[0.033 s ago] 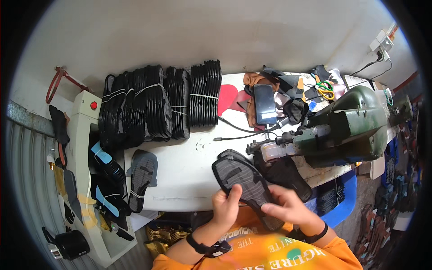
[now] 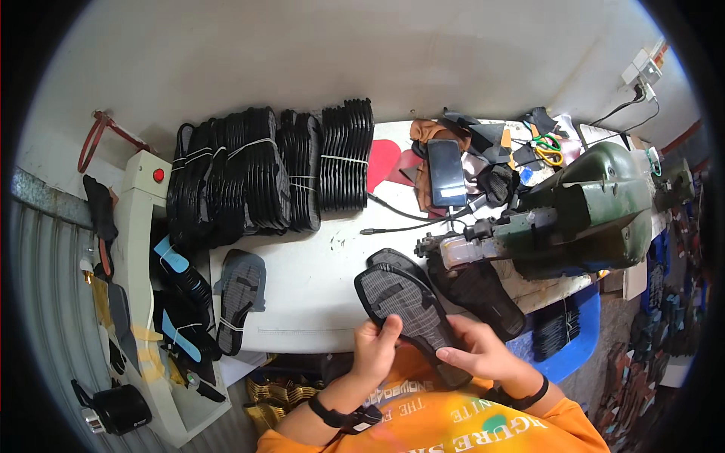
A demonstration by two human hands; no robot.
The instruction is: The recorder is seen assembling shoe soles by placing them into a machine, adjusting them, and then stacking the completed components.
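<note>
Both hands hold a dark grey shoe insole [image 2: 408,306] with a black rim, tilted above the table's front edge. My left hand [image 2: 376,349] grips its left side, thumb on top. On the right edge, my right hand [image 2: 483,349] closes round the narrower part, its thumb pressed on the surface. Behind the held piece another insole [image 2: 398,262] shows only its upper end. Just to the right, a black insole [image 2: 487,298] lies partly under the head of a green sewing machine [image 2: 585,215].
Bundles of tied black insoles [image 2: 226,174] stand along the wall. One tied insole [image 2: 240,302] lies at the table's left. A phone [image 2: 446,174], fabric scraps and scissors [image 2: 547,149] lie at the back. A blue basket [image 2: 585,332] stands below right; a black mug [image 2: 121,410] sits lower left.
The insole and my hands have shifted very slightly, with the grip the same. Nothing has been picked up or let go.
</note>
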